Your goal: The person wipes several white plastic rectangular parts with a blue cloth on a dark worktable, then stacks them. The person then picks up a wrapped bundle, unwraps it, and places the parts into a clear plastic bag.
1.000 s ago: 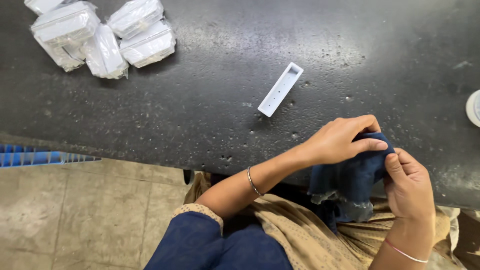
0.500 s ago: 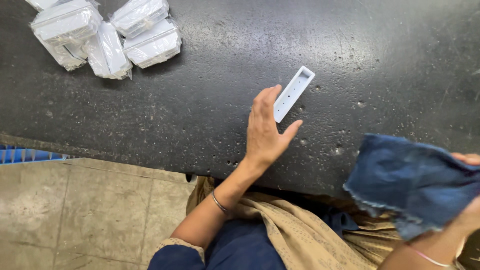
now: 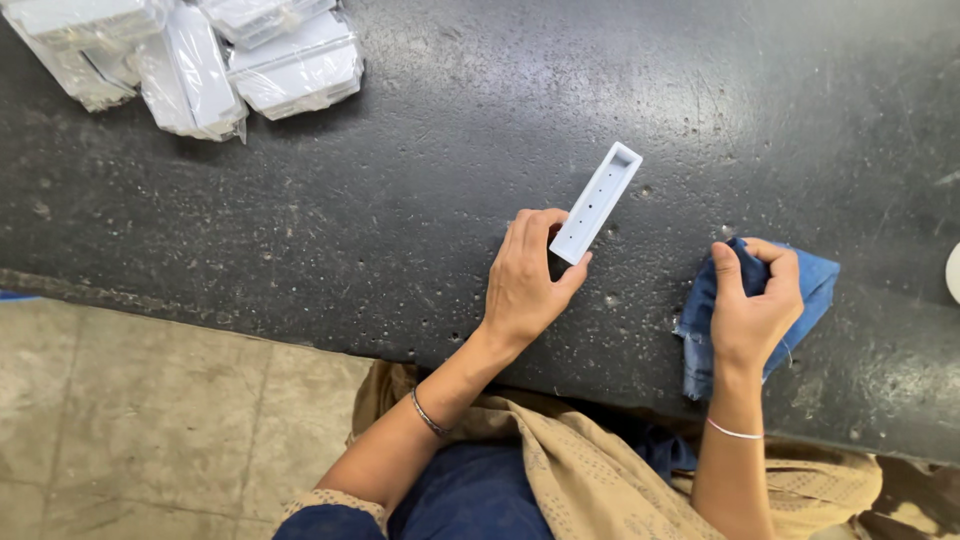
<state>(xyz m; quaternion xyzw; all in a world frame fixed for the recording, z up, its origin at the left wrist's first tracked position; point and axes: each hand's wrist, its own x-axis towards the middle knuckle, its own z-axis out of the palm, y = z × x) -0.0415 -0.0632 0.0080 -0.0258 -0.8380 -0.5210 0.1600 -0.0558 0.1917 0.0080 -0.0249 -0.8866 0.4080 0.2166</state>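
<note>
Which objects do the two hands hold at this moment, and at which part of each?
The left hand pinches the long white plastic tray at its near end. The right hand grips the bunched blue denim cloth at its top, against the dark counter.

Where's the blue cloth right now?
In the head view, the blue cloth lies at right on the dark countertop, bunched under the right hand, right of the white plastic tray.
</note>
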